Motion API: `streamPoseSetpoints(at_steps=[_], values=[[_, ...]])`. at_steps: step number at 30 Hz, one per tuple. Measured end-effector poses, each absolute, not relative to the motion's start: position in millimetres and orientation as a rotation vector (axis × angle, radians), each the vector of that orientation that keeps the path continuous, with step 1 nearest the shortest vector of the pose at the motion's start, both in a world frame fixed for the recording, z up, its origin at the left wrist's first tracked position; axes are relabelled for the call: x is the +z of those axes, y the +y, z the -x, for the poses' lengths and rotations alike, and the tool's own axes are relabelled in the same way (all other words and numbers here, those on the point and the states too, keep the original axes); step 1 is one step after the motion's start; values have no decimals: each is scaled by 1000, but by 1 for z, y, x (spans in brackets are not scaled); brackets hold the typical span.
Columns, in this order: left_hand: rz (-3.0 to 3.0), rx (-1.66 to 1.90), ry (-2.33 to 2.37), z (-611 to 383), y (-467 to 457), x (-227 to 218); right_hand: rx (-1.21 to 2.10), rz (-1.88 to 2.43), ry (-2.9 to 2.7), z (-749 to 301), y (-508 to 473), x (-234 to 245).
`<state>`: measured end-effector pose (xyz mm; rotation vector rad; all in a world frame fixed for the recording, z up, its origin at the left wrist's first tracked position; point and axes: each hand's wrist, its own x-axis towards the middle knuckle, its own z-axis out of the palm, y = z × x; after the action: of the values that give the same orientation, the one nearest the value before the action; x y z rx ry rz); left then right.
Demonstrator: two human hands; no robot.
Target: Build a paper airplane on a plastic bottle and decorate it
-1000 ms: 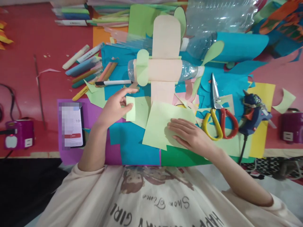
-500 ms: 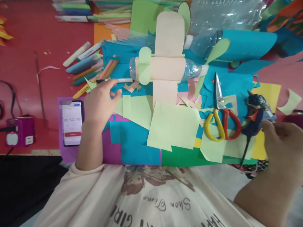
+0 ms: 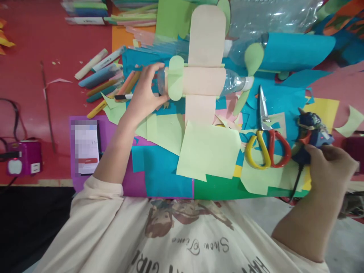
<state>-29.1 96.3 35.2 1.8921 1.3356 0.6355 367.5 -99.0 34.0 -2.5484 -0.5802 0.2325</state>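
Observation:
My left hand point(image 3: 148, 91) grips the base end of a clear plastic bottle point(image 3: 231, 81), thumb below and fingers above. The bottle lies on its side, wrapped in a peach paper band point(image 3: 201, 80), with long peach paper wings point(image 3: 207, 36) across it. A small light green strip point(image 3: 176, 77) crosses near its base, and light green paper blades point(image 3: 254, 57) are at its white cap. At the right, my right hand point(image 3: 327, 161) is closed at the handle of a dark blue glue gun point(image 3: 309, 131); its curled fingers are partly hidden.
Scissors point(image 3: 265, 140) with yellow and red handles lie between bottle and glue gun. Light green paper point(image 3: 209, 151) and other scraps cover the front. Markers point(image 3: 99, 76) lie at left, near a phone point(image 3: 87, 148). A second bottle in blue paper point(image 3: 298, 51) lies behind.
My left hand has moved right and up onto the bottle's base, and the bottle has shifted slightly. The green blades have turned. My right hand has moved left onto the glue gun, which has tilted slightly.

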Motion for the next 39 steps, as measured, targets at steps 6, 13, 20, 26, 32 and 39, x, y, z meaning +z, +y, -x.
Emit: streamPoseSetpoints(at_steps=[6, 13, 20, 26, 32, 39], values=[[-1791, 689, 1356, 46, 105, 50, 66, 2308, -390, -371, -92, 33], [-2041, 622, 1367, 58, 76, 57, 536, 1921, -401, -360, -90, 50], [-2092, 753, 1311, 41, 45, 38, 974, 1699, -481, -326, -77, 65], [-2072, 843, 1274, 41, 42, 10, 1099, 1599, -358, -295, -72, 69], [-2137, 863, 1314, 43, 39, 1, 1326, 1392, -712, -249, -69, 52], [-2149, 822, 1350, 44, 39, 2, 1321, 1409, -967, -224, -60, 46]])
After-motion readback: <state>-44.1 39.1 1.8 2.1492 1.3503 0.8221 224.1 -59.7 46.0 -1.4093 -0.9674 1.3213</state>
